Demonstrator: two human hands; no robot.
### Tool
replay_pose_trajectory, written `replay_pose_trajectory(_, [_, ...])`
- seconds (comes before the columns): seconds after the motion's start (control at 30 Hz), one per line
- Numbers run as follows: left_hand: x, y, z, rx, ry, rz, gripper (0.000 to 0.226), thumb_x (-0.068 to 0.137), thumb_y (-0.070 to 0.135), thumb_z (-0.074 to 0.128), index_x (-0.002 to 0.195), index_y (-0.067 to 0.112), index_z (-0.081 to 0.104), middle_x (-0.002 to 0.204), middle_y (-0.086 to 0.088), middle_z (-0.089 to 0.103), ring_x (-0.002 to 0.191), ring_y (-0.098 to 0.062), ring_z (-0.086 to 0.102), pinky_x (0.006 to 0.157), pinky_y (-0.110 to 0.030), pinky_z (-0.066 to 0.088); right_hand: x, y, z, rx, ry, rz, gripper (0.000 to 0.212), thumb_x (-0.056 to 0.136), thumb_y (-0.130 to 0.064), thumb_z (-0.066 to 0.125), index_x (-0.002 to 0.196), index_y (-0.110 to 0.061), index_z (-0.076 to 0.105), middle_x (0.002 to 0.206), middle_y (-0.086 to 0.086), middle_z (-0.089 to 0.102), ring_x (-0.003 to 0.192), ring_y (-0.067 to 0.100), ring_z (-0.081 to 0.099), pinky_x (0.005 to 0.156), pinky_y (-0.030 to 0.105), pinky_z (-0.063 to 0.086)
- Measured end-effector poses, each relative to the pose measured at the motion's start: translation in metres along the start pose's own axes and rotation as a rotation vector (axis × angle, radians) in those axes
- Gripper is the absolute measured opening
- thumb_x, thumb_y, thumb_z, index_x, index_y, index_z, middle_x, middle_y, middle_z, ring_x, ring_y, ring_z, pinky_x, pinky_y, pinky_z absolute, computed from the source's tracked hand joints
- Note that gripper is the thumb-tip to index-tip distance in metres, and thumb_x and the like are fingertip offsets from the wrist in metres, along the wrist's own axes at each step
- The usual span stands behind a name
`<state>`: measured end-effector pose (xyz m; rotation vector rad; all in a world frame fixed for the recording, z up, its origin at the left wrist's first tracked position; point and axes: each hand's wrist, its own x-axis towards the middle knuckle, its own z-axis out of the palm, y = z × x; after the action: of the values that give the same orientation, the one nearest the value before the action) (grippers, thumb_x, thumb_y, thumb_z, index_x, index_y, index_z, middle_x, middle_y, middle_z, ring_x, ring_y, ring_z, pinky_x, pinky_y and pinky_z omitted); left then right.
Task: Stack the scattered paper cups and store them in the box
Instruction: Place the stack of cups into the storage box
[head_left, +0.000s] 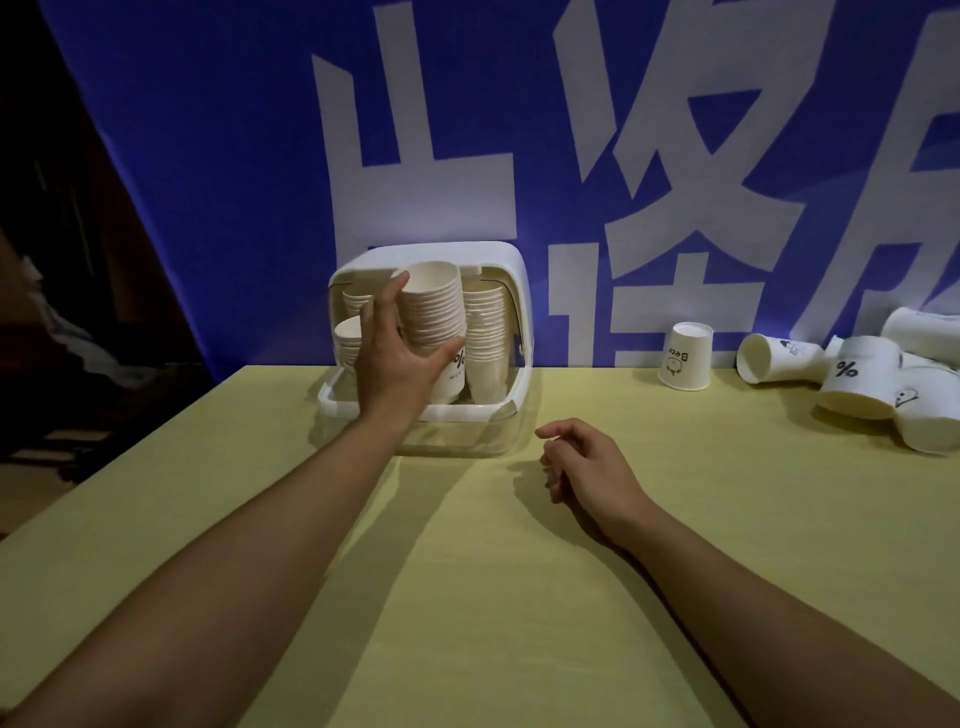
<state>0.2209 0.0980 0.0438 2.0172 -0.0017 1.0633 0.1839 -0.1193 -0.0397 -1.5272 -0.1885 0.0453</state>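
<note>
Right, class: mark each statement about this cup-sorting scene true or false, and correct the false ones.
1. The left hand grips a stack of cups at the box. True.
2. The right hand holds a cup. False: it holds nothing, fingers loosely curled above the table.
3. One cup stands upside down, apart from the pile of loose cups. True.
4. The box holds no other cups. False: more stacks stand inside.

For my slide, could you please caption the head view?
Left hand sets a cup stack into the box; loose cups wait right.
</note>
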Motion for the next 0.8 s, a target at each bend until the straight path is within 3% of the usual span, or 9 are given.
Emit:
replay_pose_trajectory(0.17, [-0.015,-0.020,0.019,0.132,-0.054,-0.092,0.092,0.071,0.033,0.090,0.141,0.046,0.032,0.149,0.006,0.043,0.132,-0.020,0.046,0.097,-0.043,0.050,0.004,0.004,0.001,0.031,-0.014,0.001,0.017,0.098,-0.003,0.048,0.105,-0.006,0.063,0.073,0.008,0.053,0.060,0.020,0.043,0.053,0.032,0.040])
replay_pose_trajectory(0.37, [-0.021,-0.027,0.024,0.311,-0.009,-0.189,0.078,0.076,0.034,0.085,0.139,0.033,0.040,0.148,0.000,0.033,0.134,-0.024,0.038,0.094,-0.043,0.047,0.001,0.001,0.000,0.019,-0.034,0.001,0.017,0.100,-0.006,0.048,0.103,-0.005,0.064,0.077,0.011,0.053,0.064,0.021,0.045,0.056,0.032,0.042])
replay_pose_trajectory(0.6, [-0.018,-0.021,0.027,0.327,0.014,-0.242,0.076,0.075,0.032,0.086,0.137,0.031,0.042,0.143,-0.001,0.035,0.131,-0.025,0.041,0.087,-0.038,0.042,-0.001,0.001,-0.001,-0.094,-0.052,-0.022,0.018,0.101,-0.010,0.049,0.102,-0.012,0.067,0.076,0.007,0.057,0.066,0.019,0.050,0.061,0.030,0.048])
replay_pose_trajectory(0.8, [-0.025,-0.012,0.024,0.250,0.057,-0.265,0.086,0.075,0.032,0.086,0.144,0.032,0.036,0.149,-0.004,0.033,0.135,-0.027,0.036,0.092,-0.045,0.046,-0.004,-0.002,-0.004,-0.126,-0.076,-0.019,0.018,0.099,-0.009,0.050,0.101,-0.013,0.067,0.080,0.009,0.059,0.065,0.020,0.052,0.062,0.034,0.050])
